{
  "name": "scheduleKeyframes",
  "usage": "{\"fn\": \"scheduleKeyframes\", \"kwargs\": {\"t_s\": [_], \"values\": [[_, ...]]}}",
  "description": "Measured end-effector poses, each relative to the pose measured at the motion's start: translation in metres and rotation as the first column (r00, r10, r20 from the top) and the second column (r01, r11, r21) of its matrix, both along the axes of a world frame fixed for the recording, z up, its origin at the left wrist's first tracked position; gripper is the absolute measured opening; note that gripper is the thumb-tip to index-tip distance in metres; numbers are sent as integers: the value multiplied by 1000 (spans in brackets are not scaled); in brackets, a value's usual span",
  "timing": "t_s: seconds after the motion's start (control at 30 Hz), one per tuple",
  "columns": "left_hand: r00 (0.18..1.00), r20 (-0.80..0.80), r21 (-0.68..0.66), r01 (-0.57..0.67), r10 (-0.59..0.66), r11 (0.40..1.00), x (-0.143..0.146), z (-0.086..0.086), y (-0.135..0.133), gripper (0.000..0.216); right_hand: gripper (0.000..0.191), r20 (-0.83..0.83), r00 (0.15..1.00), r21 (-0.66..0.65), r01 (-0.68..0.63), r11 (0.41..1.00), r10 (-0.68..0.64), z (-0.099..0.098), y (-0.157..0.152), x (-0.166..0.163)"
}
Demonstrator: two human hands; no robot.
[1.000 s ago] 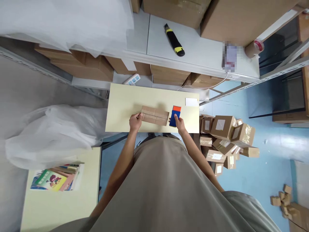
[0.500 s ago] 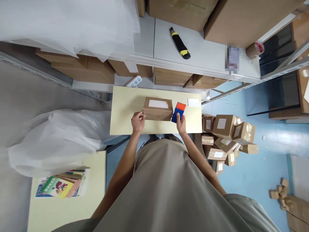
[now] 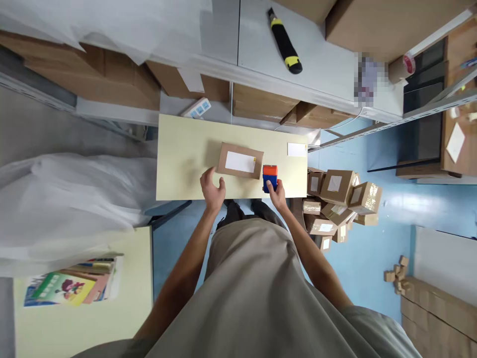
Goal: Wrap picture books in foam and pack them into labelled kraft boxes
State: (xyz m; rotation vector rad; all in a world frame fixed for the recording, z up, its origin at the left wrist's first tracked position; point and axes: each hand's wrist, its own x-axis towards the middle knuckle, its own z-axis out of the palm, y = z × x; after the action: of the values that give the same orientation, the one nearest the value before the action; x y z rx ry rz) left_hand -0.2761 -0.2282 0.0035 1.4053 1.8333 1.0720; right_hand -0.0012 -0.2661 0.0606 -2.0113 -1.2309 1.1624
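Observation:
A small brown cardboard box [image 3: 239, 160] with a white label on top lies flat on the pale yellow table [image 3: 186, 159]. My left hand [image 3: 212, 188] hovers just in front of the box's left end, fingers apart, holding nothing. My right hand [image 3: 276, 191] grips a blue and orange block-shaped tool [image 3: 270, 176] that stands on the table just right of the box. A small white paper slip [image 3: 296, 149] lies near the table's far right corner.
A pile of small taped cardboard boxes [image 3: 337, 199] sits on the blue floor to the right. A black and yellow utility knife [image 3: 285, 42] lies on the grey shelf behind. White plastic bags [image 3: 67, 199] are at left; books [image 3: 70, 283] lie on a second table.
The box has been turned label-up and set flat on the table. My left hand has let go of it and drawn back. My right hand has stood the blue and orange tool upright.

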Motion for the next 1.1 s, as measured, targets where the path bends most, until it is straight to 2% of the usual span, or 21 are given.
{"fn": "scheduleKeyframes", "kwargs": {"t_s": [0.1,0.2,0.3,0.4,0.67,0.87,0.97,1.1], "values": [[977,77,52,196,-199,979,19,32,-13,39,70,167,972,-22,-164,986,166,10,-16,16],[912,181,77,360,-368,930,41,63,-23,35,71,273,876,-63,-397,916,398,18,-23,34],[897,194,98,385,-397,918,58,84,-30,32,71,356,744,-76,-580,811,565,22,-22,55],[898,183,76,394,-401,916,72,96,-37,28,72,398,647,-89,-678,729,650,25,-19,79],[931,74,-30,362,-359,932,130,113,-56,35,77,267,598,-147,-749,646,755,35,-9,137],[940,39,-38,339,-338,940,174,118,-71,34,76,215,562,-135,-793,594,799,40,-6,173],[941,40,-49,338,-337,940,191,118,-78,33,79,207,548,-116,-809,576,811,40,-8,189],[945,34,-42,327,-325,944,209,109,-87,35,82,211,540,-85,-820,565,815,35,-9,205]]}}
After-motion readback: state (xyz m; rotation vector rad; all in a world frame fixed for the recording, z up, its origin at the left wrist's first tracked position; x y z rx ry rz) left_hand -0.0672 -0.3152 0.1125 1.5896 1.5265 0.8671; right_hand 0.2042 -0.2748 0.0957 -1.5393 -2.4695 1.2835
